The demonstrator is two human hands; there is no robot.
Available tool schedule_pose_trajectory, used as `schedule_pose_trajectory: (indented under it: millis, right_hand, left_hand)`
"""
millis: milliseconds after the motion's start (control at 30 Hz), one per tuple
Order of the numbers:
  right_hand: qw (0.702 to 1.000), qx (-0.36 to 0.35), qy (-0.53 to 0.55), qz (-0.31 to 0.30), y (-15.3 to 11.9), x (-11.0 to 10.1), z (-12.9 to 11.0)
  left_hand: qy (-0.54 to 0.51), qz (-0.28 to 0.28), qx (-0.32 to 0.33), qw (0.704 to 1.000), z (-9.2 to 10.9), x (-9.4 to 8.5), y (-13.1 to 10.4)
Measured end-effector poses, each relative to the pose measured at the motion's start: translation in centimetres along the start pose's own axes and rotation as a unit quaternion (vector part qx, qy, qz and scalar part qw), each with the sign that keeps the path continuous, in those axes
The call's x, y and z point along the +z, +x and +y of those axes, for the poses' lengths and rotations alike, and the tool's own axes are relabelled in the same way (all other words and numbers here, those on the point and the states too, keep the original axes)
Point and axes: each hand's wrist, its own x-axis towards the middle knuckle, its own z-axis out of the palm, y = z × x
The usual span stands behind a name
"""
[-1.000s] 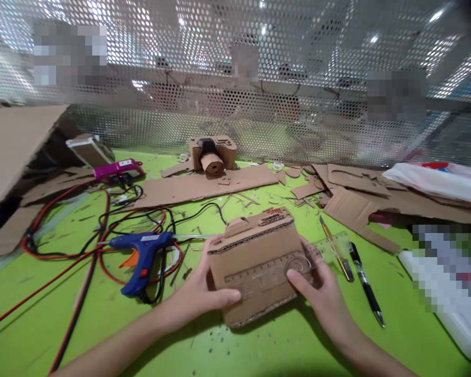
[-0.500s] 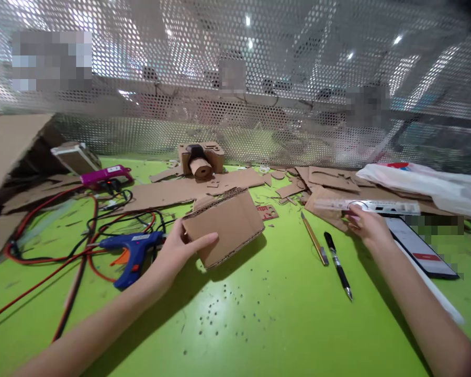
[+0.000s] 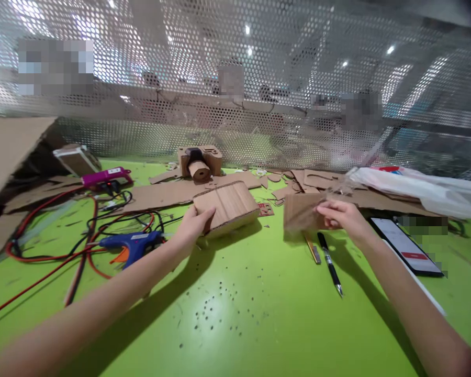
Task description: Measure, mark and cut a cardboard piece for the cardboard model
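My left hand (image 3: 194, 222) grips a small cardboard box (image 3: 230, 207) by its left end, thumb on the top face, holding it tilted over the green table. My right hand (image 3: 335, 214) is closed in a pinch on a clear ruler (image 3: 339, 184), which is blurred and slants across a rectangular cardboard piece (image 3: 294, 209). Whether the fingers also hold that piece, I cannot tell. It hides the upper part of a yellow craft knife (image 3: 313, 251). A black pen (image 3: 330, 267) lies just below the right hand.
A blue glue gun (image 3: 135, 246) and tangled cables lie at left, near a purple power strip (image 3: 107, 177). A cardboard camera model (image 3: 199, 163) stands at the back. Cardboard scraps line the mesh screen (image 3: 259, 120). At right are a phone (image 3: 408, 246) and a white plastic bag (image 3: 408, 186).
The box has turned in my left hand, bringing a ridged face up. My right hand has moved left with the ruler, now slanted. The rectangular cardboard piece now covers part of the knife.
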Motion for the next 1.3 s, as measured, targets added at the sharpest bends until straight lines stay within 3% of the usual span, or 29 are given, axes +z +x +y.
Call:
schedule_pose_trajectory:
  millis: [100, 200, 267, 367, 467, 600, 667, 867, 1000, 1300]
  right_hand:
    - [0.993, -0.035, -0.043, -0.102, -2.6, 1.2, -1.9]
    - [0.984, -0.066, -0.042, -0.158, -4.5, 3.0, -3.6]
    - [0.980, -0.077, -0.026, -0.180, -5.3, 4.2, -4.3]
    - [0.974, -0.081, 0.005, -0.210, -6.0, 5.6, -4.5]
    - [0.976, -0.086, 0.048, -0.196, -6.0, 6.6, -3.5]
    - [0.983, -0.109, 0.137, -0.059, -6.0, 7.3, -0.9]
    - [0.980, -0.106, 0.165, -0.021, -6.2, 7.8, 0.3]
    - [0.981, -0.053, 0.166, -0.089, -6.9, 10.0, 1.9]
    - [0.979, -0.023, 0.150, -0.138, -7.1, 10.1, 2.0]
    - [0.986, -0.018, 0.138, -0.094, -8.2, 10.1, 1.9]
  left_hand:
    - [0.005, 0.001, 0.019, 1.000, 0.3, 0.1, 0.3]
    - [-0.005, -0.015, 0.064, 0.998, 1.3, -0.8, -1.8]
    - [-0.021, -0.093, 0.071, 0.993, 1.9, -1.4, -4.5]
    - [-0.054, -0.289, -0.010, 0.956, 1.5, -1.4, -8.2]
    - [-0.118, -0.363, -0.087, 0.920, -0.4, 0.1, -9.7]
    - [-0.203, -0.363, -0.174, 0.893, -3.1, 1.9, -9.2]
    - [-0.233, -0.367, -0.197, 0.879, -3.7, 2.1, -8.9]
    - [-0.273, -0.422, -0.196, 0.842, -3.9, 1.6, -9.0]
    - [-0.274, -0.430, -0.178, 0.842, -3.9, 1.6, -8.9]
    - [-0.199, -0.441, -0.148, 0.862, -2.6, 1.1, -9.3]
